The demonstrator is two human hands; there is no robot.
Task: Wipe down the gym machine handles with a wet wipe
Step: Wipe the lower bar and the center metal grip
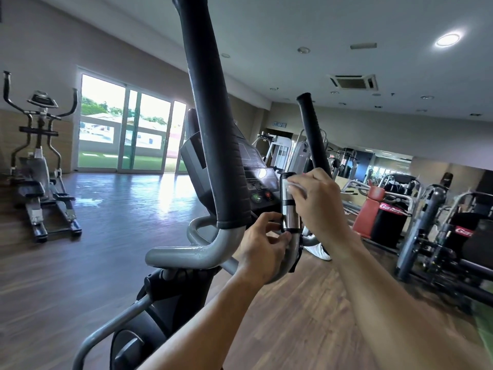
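A polished chrome sensor grip [289, 206] at centre frame gleams with mirror-bright reflections, banded by matt black rings, while a soft white wet wipe [294, 186] lies against its upper part. The tall handle [213, 124] in the foreground wears a matt black foam sleeve, scuffed and faintly ribbed near its lower end, over a grey painted metal tube [202, 253] with a satin sheen and chipped paint at the bend. The console [256, 180] behind is dark plastic with a glossy display panel. The wood-look floor [112, 209] shines glossy at left of frame, mirroring the window light.
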